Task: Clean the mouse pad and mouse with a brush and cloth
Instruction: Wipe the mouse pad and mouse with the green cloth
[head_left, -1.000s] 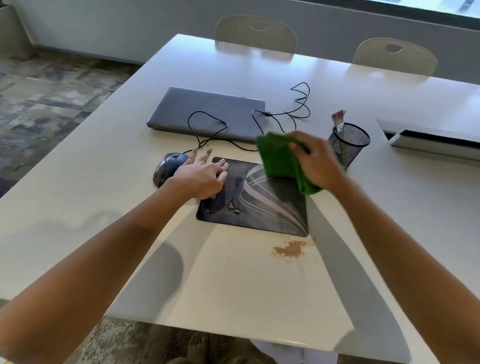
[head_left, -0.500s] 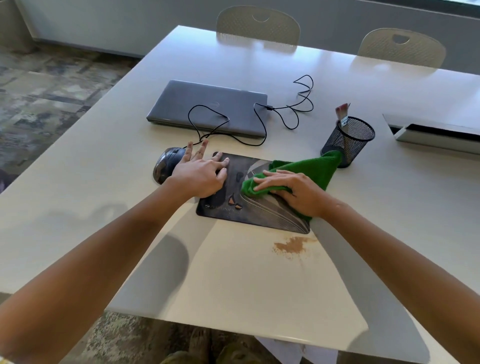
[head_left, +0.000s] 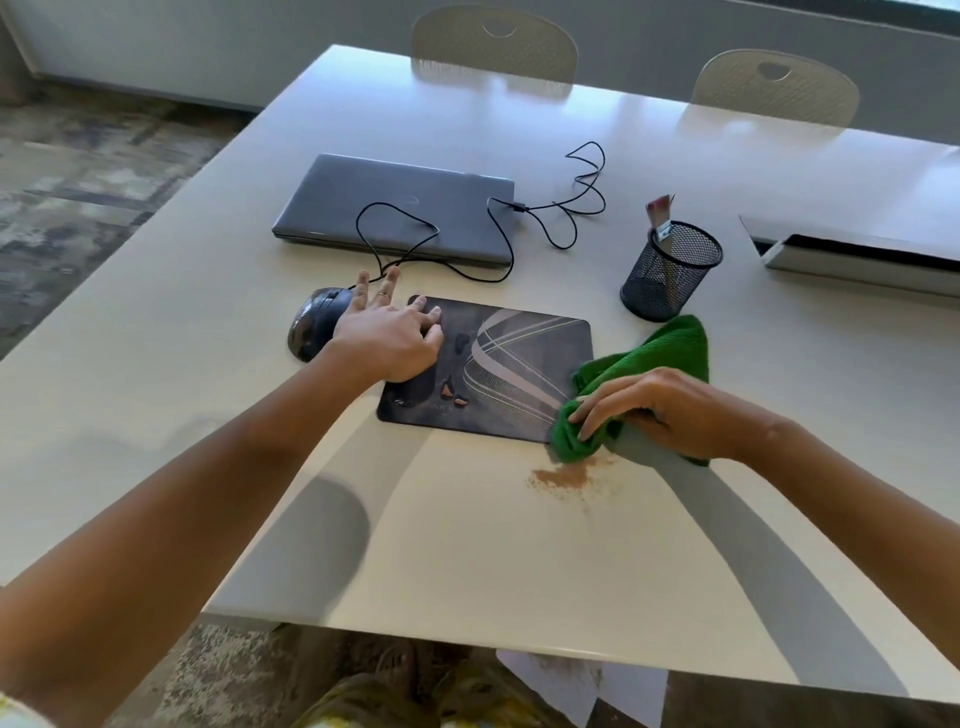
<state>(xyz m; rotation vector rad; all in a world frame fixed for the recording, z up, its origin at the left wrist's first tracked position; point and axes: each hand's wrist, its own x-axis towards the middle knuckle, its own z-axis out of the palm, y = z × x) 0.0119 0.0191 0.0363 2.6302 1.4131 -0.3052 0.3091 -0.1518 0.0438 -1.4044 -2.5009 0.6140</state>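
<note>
A dark patterned mouse pad (head_left: 514, 364) lies on the white table (head_left: 467, 545). My left hand (head_left: 389, 338) presses flat on the pad's left part, fingers spread. Just left of that hand sits the black wired mouse (head_left: 311, 327), partly hidden by it. My right hand (head_left: 649, 410) grips a green cloth (head_left: 665, 353) at the pad's near right corner, over its edge. A small pile of brown dust (head_left: 563, 475) lies on the table just in front of that corner. The brush (head_left: 661, 215) stands in a black mesh cup (head_left: 670, 270) behind the cloth.
A closed grey laptop (head_left: 395, 208) lies behind the pad, with the mouse's black cable (head_left: 571, 208) looped across and beside it. A long white box (head_left: 857, 254) lies at the far right. Two chairs (head_left: 493, 41) stand at the far edge. The near table edge runs below my arms.
My right hand has wiped the green cloth from the pad's middle to its near right corner, after bringing it down from above the pad. The left hand stayed on the pad.
</note>
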